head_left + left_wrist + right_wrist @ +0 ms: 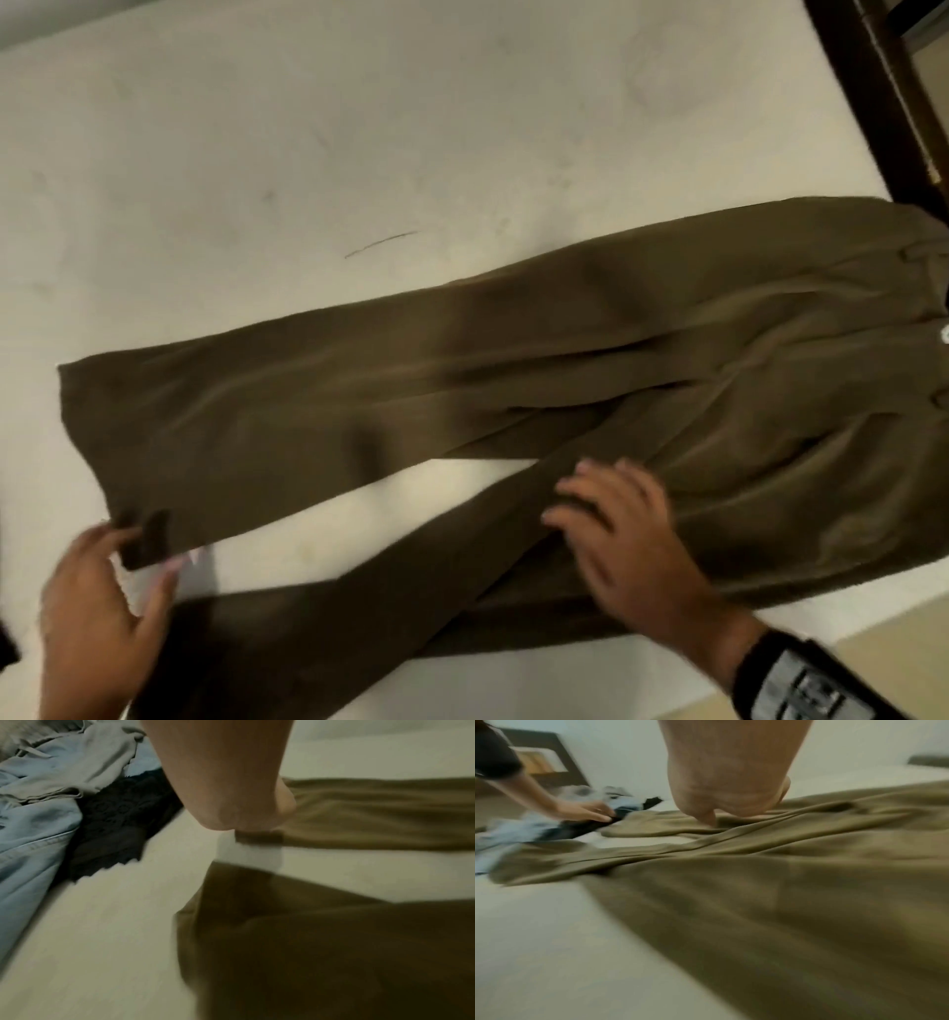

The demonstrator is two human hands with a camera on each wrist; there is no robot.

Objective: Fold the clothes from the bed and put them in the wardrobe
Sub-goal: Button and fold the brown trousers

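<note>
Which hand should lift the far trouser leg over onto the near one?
Probably the left hand: its fingers already pinch the hem of the far leg of the olive trousers. The right hand lies flat near the crotch, well placed to pin the cloth meanwhile.

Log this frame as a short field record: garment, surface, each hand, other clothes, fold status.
garment: olive trousers, spread flat, legs splayed apart
surface: pale bed sheet
left hand: pinches the hem corner of the far leg
right hand: fingers flat, pressing on the near leg
other clothes: light blue garments and black lace piece, heaped beyond the hems
fold status: not yet folded
</note>
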